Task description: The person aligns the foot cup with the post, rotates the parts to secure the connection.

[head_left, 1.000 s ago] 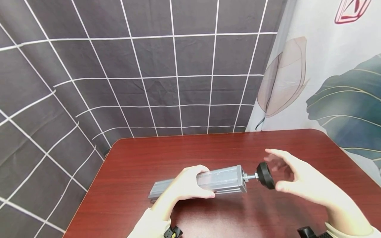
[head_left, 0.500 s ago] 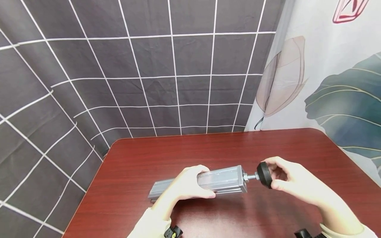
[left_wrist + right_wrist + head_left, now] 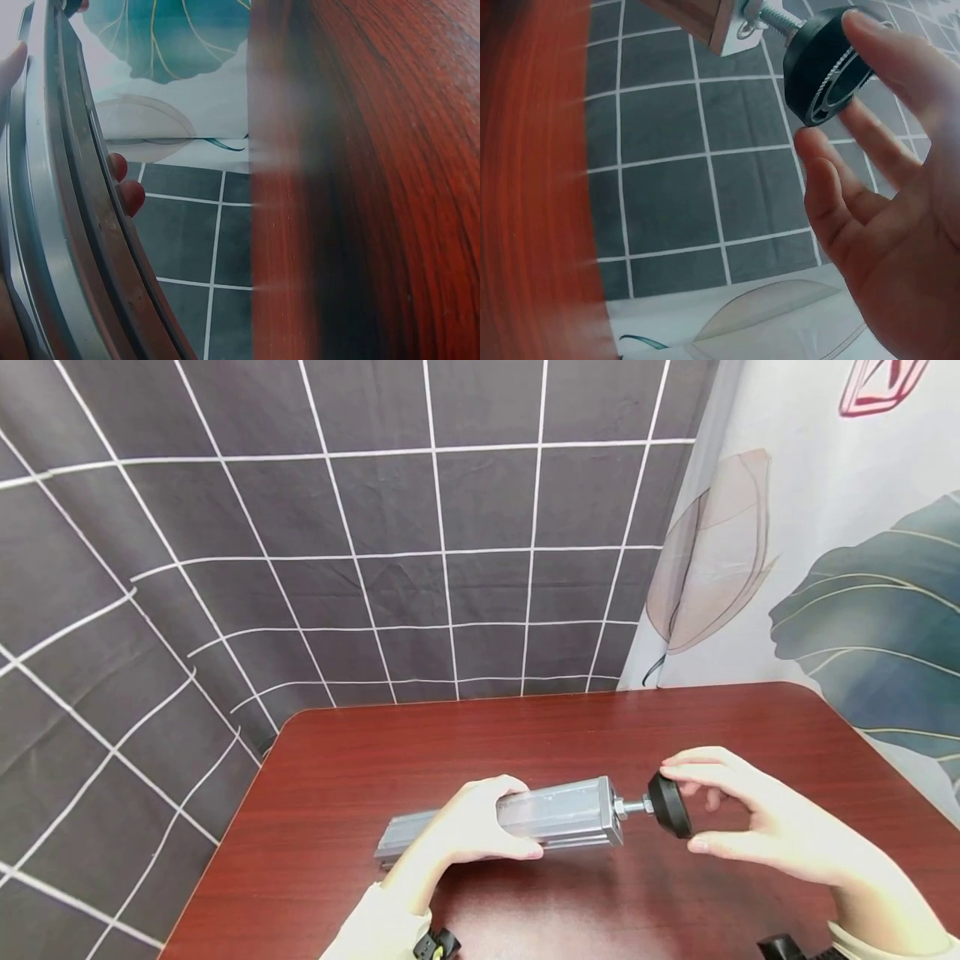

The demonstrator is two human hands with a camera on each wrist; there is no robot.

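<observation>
My left hand [image 3: 472, 827] grips a silver aluminium profile [image 3: 558, 814] around its middle, thumb on the near side. Grooves run along the profile [image 3: 71, 195] in the left wrist view, and two fingertips [image 3: 132, 196] show past its far edge. From the profile's right end a threaded stud with a nut sticks out, carrying a black levelling foot [image 3: 669, 806]. My right hand [image 3: 765, 818] has its thumb and fingertips at the rim of this foot, on opposite sides. In the right wrist view the foot's hollow ribbed underside [image 3: 840, 86] faces the palm.
The red-brown wooden table [image 3: 360, 760] lies under both hands. A dark curtain with white grid lines [image 3: 487, 585] hangs behind it, and a white leaf-print curtain [image 3: 840, 610] hangs at the right.
My right hand came in to the foot and closed its fingers on it, then spread them wider around the rim. The left hand and profile have stayed in place.
</observation>
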